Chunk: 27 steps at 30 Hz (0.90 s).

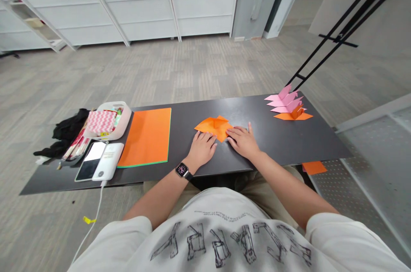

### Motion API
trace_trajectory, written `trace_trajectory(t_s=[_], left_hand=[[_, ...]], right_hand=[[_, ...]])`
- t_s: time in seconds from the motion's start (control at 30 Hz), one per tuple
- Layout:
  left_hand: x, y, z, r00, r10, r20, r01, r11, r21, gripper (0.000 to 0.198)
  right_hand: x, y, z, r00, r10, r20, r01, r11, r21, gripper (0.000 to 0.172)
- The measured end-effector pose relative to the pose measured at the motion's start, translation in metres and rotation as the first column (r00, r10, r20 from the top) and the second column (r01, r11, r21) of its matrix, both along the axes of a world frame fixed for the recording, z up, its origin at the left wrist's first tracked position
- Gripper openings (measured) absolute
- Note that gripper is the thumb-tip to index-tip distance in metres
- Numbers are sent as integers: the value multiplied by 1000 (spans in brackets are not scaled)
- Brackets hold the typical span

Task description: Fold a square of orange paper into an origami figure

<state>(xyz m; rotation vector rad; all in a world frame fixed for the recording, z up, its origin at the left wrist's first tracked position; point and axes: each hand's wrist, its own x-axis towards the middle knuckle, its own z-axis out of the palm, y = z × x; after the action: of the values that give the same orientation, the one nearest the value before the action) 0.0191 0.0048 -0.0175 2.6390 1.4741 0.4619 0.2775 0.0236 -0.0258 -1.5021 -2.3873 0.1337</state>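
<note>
A partly folded piece of orange origami paper [214, 124] lies on the dark table [184, 114] in front of me. My left hand [202, 147] rests flat with its fingertips on the paper's near left edge; a black watch is on that wrist. On the near right side, my right hand [243, 140] presses its fingers on the paper, with the thumb stretched out away from them. Both hands are open, neither gripping the sheet. Raised creases show near the paper's middle, and its near edges are partly hidden by my fingers.
Folded pink paper birds [284, 100] and an orange one [297, 113] stand at the far right. To the left lie a stack of orange paper [147, 137], a white basket [123, 122], a white power bank [108, 161] with a cable, and a phone [90, 162].
</note>
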Motion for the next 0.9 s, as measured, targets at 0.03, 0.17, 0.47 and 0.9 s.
trace_trajectory(t_s=[0.03,0.17,0.47,0.9], left_hand=[[0,-1,0,1000,3,1,-3,1000,0,39],[2,-2,-1,1000,17,1,-17,1000,-3,39],[-4,1,0,1000,19,-20,-19,1000,5,33],[-5,4,0,999,4,-42,-3,1000,25,44]], right_hand=[[6,1,-1,1000,-29,2,29,1000,7,40],[19,4,-3,997,-74,-5,75,997,26,39],[43,6,-2,975,-198,-98,207,973,97,38],[31,-8,-4,1000,-4,7,4,999,42,41]])
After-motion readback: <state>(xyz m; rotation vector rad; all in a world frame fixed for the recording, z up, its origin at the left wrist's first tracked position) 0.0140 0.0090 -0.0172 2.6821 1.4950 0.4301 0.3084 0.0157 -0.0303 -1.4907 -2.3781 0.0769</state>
